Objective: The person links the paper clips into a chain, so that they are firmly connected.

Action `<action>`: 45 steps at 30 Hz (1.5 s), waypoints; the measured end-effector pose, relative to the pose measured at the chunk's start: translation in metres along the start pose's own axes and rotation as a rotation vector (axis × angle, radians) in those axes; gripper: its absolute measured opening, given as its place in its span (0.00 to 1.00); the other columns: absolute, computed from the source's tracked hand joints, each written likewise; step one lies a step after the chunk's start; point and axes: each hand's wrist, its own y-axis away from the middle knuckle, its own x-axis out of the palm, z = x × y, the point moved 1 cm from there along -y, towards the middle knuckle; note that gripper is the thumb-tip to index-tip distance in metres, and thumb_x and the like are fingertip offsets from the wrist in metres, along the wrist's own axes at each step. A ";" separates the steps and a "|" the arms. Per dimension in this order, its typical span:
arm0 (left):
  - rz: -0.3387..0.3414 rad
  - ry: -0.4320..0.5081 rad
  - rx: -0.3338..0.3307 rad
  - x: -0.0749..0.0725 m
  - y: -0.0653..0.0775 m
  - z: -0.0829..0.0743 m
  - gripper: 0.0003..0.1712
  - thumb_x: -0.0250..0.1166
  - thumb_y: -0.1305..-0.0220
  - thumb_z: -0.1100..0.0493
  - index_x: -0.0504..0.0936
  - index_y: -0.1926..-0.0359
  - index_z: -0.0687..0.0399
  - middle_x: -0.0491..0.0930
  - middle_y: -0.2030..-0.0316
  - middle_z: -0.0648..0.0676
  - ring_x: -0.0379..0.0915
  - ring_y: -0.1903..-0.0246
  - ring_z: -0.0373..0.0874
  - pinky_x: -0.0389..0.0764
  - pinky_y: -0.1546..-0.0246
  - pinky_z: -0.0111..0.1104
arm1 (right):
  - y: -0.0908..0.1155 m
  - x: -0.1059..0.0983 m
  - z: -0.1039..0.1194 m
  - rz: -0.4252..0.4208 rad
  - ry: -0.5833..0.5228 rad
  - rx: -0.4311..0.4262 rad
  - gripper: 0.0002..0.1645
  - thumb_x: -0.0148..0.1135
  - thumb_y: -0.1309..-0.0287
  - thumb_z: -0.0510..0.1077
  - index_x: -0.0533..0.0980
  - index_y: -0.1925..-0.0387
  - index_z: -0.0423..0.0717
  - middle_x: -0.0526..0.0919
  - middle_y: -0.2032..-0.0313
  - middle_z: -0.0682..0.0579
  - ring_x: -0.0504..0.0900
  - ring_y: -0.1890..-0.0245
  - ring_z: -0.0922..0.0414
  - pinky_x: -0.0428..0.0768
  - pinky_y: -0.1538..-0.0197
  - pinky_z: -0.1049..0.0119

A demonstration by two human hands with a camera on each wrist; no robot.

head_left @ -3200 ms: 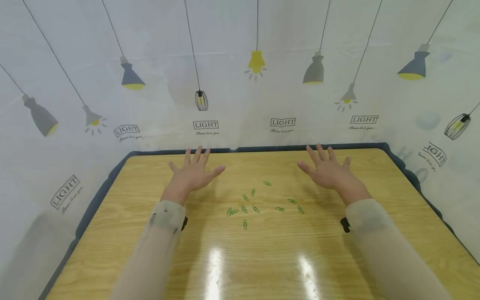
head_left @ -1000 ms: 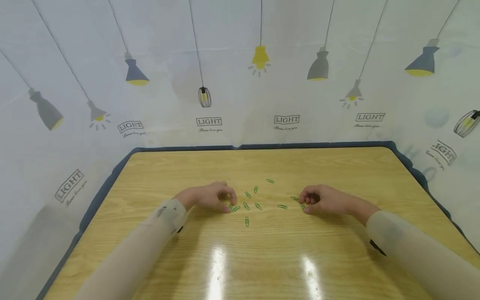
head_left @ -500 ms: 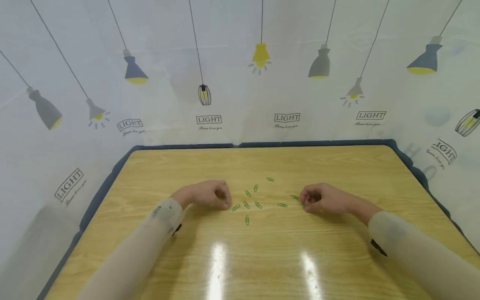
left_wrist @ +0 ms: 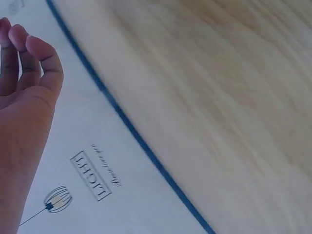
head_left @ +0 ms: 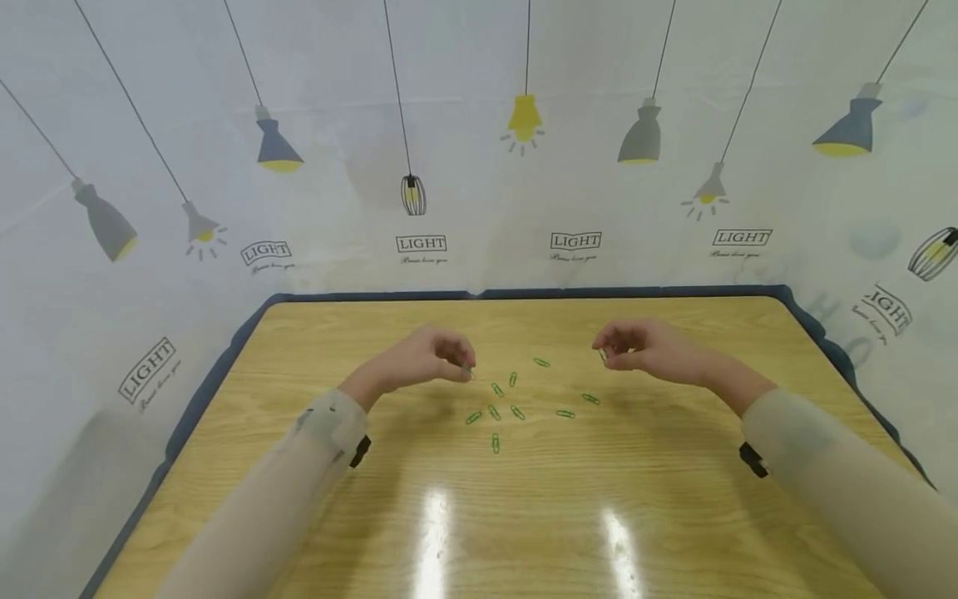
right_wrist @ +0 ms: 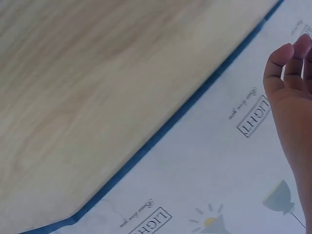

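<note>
In the head view my left hand (head_left: pixel 427 356) is raised over the table, left of the scattered clips. Its thumb and index finger pinch a paper clip (head_left: pixel 471 375), of which only a small bit shows. My right hand (head_left: pixel 649 349), also lifted, pinches another paper clip (head_left: pixel 603 355) at its fingertips. Between and below the hands lie several green paper clips, among them one at the far side (head_left: pixel 542 363), one at the near side (head_left: pixel 496 443) and one nearest the right hand (head_left: pixel 590 399). Both wrist views show curled fingers, but no clip is visible there.
A light wooden table (head_left: pixel 314 499) with a dark blue edge (head_left: pixel 374 294) fills the lower view. Behind it hangs a white curtain (head_left: pixel 479 191) printed with lamps and the word LIGHT. Two bright reflections lie on the near tabletop.
Both hands, earlier spread flat, came down to the clips and each took one. In the last half second both have risen away from the tabletop with a paper clip.
</note>
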 end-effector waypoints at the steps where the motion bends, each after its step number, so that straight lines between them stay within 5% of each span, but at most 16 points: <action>1: -0.009 0.017 0.015 0.001 0.000 -0.004 0.10 0.70 0.29 0.57 0.85 0.50 0.55 0.88 0.52 0.54 0.83 0.49 0.51 0.82 0.39 0.52 | -0.001 -0.001 0.005 -0.006 -0.002 -0.004 0.15 0.65 0.27 0.39 0.79 0.42 0.42 0.84 0.50 0.44 0.83 0.52 0.58 0.86 0.48 0.65; 5: -0.043 0.064 0.048 0.003 0.001 -0.018 0.12 0.69 0.27 0.57 0.84 0.48 0.57 0.87 0.49 0.57 0.82 0.44 0.61 0.80 0.36 0.60 | -0.009 -0.002 0.020 -0.024 -0.017 -0.012 0.15 0.64 0.26 0.39 0.79 0.42 0.42 0.84 0.48 0.44 0.85 0.51 0.57 0.86 0.46 0.65; 14: -0.122 0.029 0.064 0.014 -0.002 -0.034 0.15 0.72 0.29 0.52 0.89 0.46 0.53 0.89 0.50 0.51 0.85 0.49 0.46 0.83 0.39 0.53 | -0.023 0.006 0.053 -0.002 -0.054 -0.027 0.16 0.65 0.26 0.43 0.80 0.41 0.45 0.85 0.48 0.46 0.85 0.50 0.53 0.85 0.44 0.62; 25: -0.202 0.138 0.140 0.028 -0.008 -0.039 0.11 0.69 0.26 0.59 0.89 0.46 0.56 0.90 0.48 0.56 0.87 0.45 0.53 0.85 0.37 0.43 | -0.039 0.038 0.075 0.058 -0.121 -0.083 0.13 0.64 0.25 0.42 0.80 0.42 0.46 0.85 0.50 0.44 0.83 0.51 0.47 0.84 0.44 0.57; 31: -0.186 0.218 0.154 0.031 -0.006 -0.042 0.10 0.67 0.25 0.58 0.89 0.48 0.56 0.92 0.52 0.56 0.87 0.45 0.58 0.83 0.35 0.51 | -0.042 0.048 0.078 0.054 -0.142 -0.131 0.12 0.61 0.24 0.40 0.81 0.44 0.45 0.85 0.52 0.47 0.82 0.54 0.47 0.85 0.48 0.57; 38: -0.226 0.322 0.165 0.033 -0.008 -0.042 0.11 0.68 0.27 0.63 0.83 0.46 0.59 0.91 0.59 0.55 0.89 0.58 0.45 0.89 0.45 0.41 | -0.043 0.049 0.074 0.010 -0.184 -0.136 0.12 0.61 0.24 0.40 0.81 0.44 0.44 0.83 0.56 0.45 0.82 0.58 0.50 0.85 0.51 0.59; 45: -0.286 0.350 0.186 0.035 -0.009 -0.042 0.09 0.72 0.29 0.61 0.81 0.53 0.56 0.92 0.60 0.58 0.90 0.59 0.46 0.89 0.47 0.41 | -0.042 0.047 0.073 -0.030 -0.200 -0.139 0.11 0.62 0.25 0.39 0.82 0.45 0.43 0.84 0.57 0.49 0.82 0.59 0.51 0.85 0.52 0.60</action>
